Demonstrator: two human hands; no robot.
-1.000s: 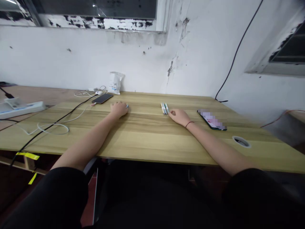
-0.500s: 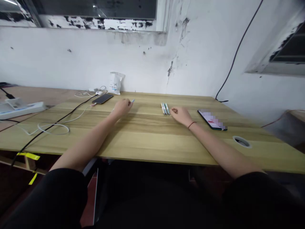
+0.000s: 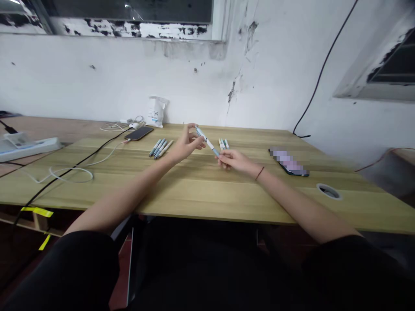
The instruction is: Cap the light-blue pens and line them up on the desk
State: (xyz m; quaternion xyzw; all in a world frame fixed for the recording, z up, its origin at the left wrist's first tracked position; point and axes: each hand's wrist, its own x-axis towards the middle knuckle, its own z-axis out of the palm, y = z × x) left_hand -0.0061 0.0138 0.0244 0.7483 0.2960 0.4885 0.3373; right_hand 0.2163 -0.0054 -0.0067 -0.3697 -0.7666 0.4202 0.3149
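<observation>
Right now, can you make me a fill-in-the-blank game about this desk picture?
The left hand and the right hand both touch one white-and-blue ____.
A thin bracelet circles the ____ wrist.
The dark-screened phone lies nearer the ____ hand.
Behind the white packet rises the ____.

Missing words: pen; right; left; wall.
</observation>
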